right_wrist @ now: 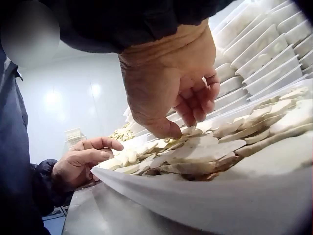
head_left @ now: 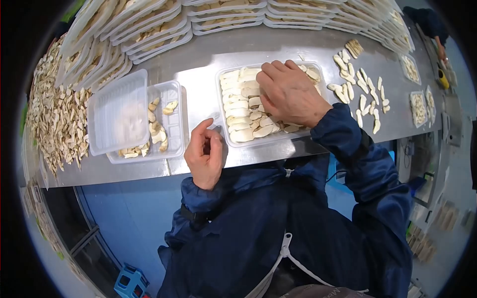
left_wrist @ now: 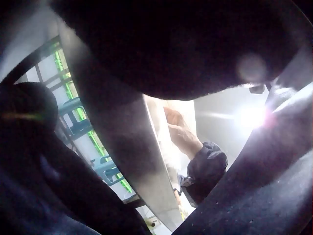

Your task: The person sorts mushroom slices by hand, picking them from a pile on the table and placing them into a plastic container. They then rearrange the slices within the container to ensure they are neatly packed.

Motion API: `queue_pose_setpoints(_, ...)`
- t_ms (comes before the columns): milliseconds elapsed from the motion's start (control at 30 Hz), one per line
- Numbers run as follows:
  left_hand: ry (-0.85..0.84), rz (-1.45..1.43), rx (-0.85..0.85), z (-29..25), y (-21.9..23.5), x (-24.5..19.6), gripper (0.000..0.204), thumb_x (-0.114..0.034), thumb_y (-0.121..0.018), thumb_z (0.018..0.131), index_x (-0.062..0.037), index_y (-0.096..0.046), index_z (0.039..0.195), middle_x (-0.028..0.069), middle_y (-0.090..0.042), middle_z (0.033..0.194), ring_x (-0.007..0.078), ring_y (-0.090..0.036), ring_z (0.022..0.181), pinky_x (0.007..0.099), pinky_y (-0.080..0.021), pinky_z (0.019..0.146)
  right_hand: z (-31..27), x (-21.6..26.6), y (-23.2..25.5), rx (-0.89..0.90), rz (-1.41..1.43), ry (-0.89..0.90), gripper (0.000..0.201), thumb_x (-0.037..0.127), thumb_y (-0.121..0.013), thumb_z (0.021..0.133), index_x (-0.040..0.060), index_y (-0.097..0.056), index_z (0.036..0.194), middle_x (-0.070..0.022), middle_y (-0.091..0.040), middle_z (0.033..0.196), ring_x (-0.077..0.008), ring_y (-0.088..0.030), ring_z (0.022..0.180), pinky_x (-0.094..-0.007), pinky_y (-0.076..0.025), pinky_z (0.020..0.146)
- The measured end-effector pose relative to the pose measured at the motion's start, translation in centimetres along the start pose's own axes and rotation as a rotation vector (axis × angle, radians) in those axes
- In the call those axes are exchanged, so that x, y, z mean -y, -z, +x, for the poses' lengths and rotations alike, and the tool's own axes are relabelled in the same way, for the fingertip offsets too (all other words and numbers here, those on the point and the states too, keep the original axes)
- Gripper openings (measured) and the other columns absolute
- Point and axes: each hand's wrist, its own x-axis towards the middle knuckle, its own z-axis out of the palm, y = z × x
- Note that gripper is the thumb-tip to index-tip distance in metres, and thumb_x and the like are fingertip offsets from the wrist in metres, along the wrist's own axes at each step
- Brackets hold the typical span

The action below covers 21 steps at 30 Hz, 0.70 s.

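Observation:
A clear plastic tray (head_left: 219, 102) lies in the middle of the steel table, filled with rows of pale, flat mushroom slices (head_left: 238, 112). My right hand (head_left: 288, 92) reaches down over the tray. In the right wrist view its thumb and curled fingers pinch a small slice (right_wrist: 191, 130) at the top of the layer. Beside the tray's near left corner is my left hand (head_left: 204, 156), its fingers loosely bent with nothing between them. The left wrist view is mostly dark sleeve, with the right hand (left_wrist: 182, 133) showing beyond the table edge.
Left of the tray, two overlapping clear trays (head_left: 119, 114) hold a few slices. A large heap of slices (head_left: 57, 109) covers the table's left end. Stacked filled trays (head_left: 226, 22) line the back. Loose slices (head_left: 365, 84) and small filled trays (head_left: 418, 108) lie to the right.

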Motion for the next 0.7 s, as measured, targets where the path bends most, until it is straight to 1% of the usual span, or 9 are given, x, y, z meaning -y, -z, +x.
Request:
queue_pose_setpoints(133,0.008,-0.045,-0.006,-0.1,-0.2,0.1,0.031,-0.003,-0.053,0.095,0.0034,-0.052,0.125,0.0028,-0.061,0.08,0.0039,-0.05,0.064,0.0182,-0.04,0.059,-0.7,-1.2,1.5,-0.104,0.0,-0.012,0.021,0.012,-0.065,0.075,0.0022,-0.051,0.087,-0.0122,-0.052,0.087,-0.0291,-0.054,0.084,-0.0403,-0.042,0.075)
queue_pose_setpoints(167,0.01,-0.039,0.001,-0.1,-0.2,0.1,0.031,-0.003,-0.053,0.095,0.0032,-0.052,0.125,0.0028,-0.061,0.081,0.004,-0.05,0.064,0.0184,-0.041,0.059,-1.2,-2.0,2.5,-0.112,-0.01,-0.077,0.023,0.012,-0.066,0.075,0.0029,-0.053,0.092,-0.0126,-0.054,0.091,-0.0299,-0.055,0.088,-0.0404,-0.042,0.077)
queue_pose_setpoints(200,0.011,-0.032,0.007,-0.2,-0.1,0.1,0.031,-0.004,-0.053,0.096,0.0029,-0.052,0.126,0.0028,-0.061,0.082,0.0042,-0.05,0.065,0.0186,-0.041,0.06,-1.9,-3.0,3.9,-0.187,-0.034,-0.144,0.022,0.011,-0.066,0.076,0.0052,-0.056,0.095,-0.0114,-0.055,0.092,-0.0297,-0.056,0.087,-0.0402,-0.043,0.075)
queue_pose_setpoints(267,0.003,-0.053,0.009,-0.2,-0.1,0.3,0.031,-0.004,-0.052,0.096,0.0028,-0.052,0.126,0.0031,-0.06,0.082,0.0044,-0.05,0.065,0.0186,-0.041,0.06,-4.1,-7.3,5.6,-0.343,-0.077,-0.239,0.014,0.011,-0.064,0.075,0.0047,-0.058,0.086,-0.0127,-0.058,0.084,-0.0338,-0.058,0.081,-0.0446,-0.045,0.073)
queue_pose_setpoints(333,0.014,-0.072,-0.001,-0.2,-0.2,0.2,0.03,-0.001,-0.053,0.094,0.0029,-0.054,0.124,0.0019,-0.059,0.079,0.0045,-0.05,0.065,0.0187,-0.041,0.06,-7.2,-10.9,7.9,-0.298,-0.142,-0.399,0.01,0.012,-0.062,0.076,0.0048,-0.061,0.083,-0.0142,-0.061,0.082,-0.0363,-0.06,0.078,-0.0453,-0.047,0.071)
queue_pose_setpoints(433,0.042,-0.095,-0.025,-0.2,-0.5,0.2,0.031,-0.001,-0.053,0.094,0.0034,-0.054,0.124,0.0008,-0.058,0.079,0.0026,-0.046,0.063,0.0174,-0.037,0.057,-12.1,-14.9,7.9,0.186,-0.396,-0.69,0.013,0.014,-0.059,0.078,0.003,-0.063,0.083,-0.0166,-0.063,0.084,-0.0379,-0.062,0.079,-0.0464,-0.049,0.073)
queue_pose_setpoints(600,0.056,-0.076,-0.022,-0.1,-0.6,-0.1,0.03,-0.002,-0.053,0.095,0.0031,-0.053,0.125,0.0012,-0.057,0.08,0.0026,-0.045,0.062,0.0177,-0.036,0.056,-14.3,-14.8,4.6,0.038,-0.023,-0.636,0.02,0.013,-0.056,0.077,0.0002,-0.065,0.089,-0.0184,-0.064,0.091,-0.0382,-0.062,0.085,-0.0467,-0.049,0.078)
queue_pose_setpoints(633,0.057,-0.07,-0.025,-0.1,-0.6,-0.1,0.03,-0.003,-0.053,0.095,0.0031,-0.053,0.125,0.0013,-0.057,0.08,0.0026,-0.045,0.062,0.0177,-0.036,0.056,-14.3,-15.0,4.0,0.054,-0.027,-0.647,0.022,0.017,-0.059,0.08,0.0021,-0.062,0.096,-0.0158,-0.061,0.089,-0.0362,-0.061,0.085,-0.0444,-0.048,0.077)
queue_pose_setpoints(700,0.051,-0.045,-0.008,-0.1,-0.4,0.0,0.03,-0.004,-0.052,0.096,0.0022,-0.052,0.125,0.0015,-0.057,0.081,0.0028,-0.046,0.062,0.0174,-0.037,0.056,-14.1,-15.1,3.1,0.05,-0.058,-0.654,0.021,0.016,-0.058,0.08,0.0022,-0.062,0.095,-0.0156,-0.061,0.089,-0.0364,-0.061,0.086,-0.0447,-0.048,0.078)
